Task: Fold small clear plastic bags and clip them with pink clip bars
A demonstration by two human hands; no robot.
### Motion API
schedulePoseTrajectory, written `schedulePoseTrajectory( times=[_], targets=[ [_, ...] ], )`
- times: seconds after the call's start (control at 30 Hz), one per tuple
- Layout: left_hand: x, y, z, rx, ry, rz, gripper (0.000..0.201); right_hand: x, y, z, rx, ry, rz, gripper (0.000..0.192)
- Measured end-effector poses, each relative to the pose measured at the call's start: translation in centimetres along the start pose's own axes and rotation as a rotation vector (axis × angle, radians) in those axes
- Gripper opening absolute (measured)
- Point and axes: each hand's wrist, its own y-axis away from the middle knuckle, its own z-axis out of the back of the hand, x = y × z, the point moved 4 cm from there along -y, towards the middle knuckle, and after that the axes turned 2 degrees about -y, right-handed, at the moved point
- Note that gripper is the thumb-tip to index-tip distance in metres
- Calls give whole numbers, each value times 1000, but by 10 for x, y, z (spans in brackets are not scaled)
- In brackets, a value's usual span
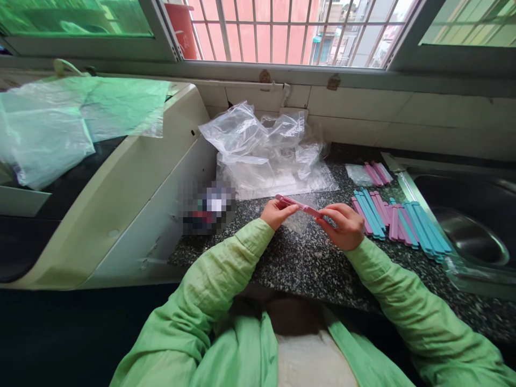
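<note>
Holding a pink stick [299,205] between them, the two hands are raised just above the speckled tabletop [290,258]. The left hand [276,213] pinches the stick's left end with its fingertips, and the right hand [343,226] is closed round its right end, so the stick runs nearly level from one hand to the other. A small clear bag [300,220] seems to hang under the stick, though it is too faint to be sure. Both arms wear green sleeves [226,269].

Just right of the right hand, a row of pink and blue sticks [397,223] lies flat on the tabletop, reaching towards the steel sink [471,236]. Further back, near the wall, a few more pink sticks [377,173] lie beside a small clear packet. Behind the hands sits a crumpled heap of clear plastic bags [266,150]. To the left stands a white appliance [133,204] with plastic sheeting [60,123] over its top, below the barred window [282,29].
</note>
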Motion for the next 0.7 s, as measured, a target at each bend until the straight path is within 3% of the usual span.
schedulePoseTrajectory(
  times=[0.7],
  targets=[
    [6, 2, 0, -13, -56, -32, 44, 3, 1, -4, 42, 83, 79, 9]
  ],
)
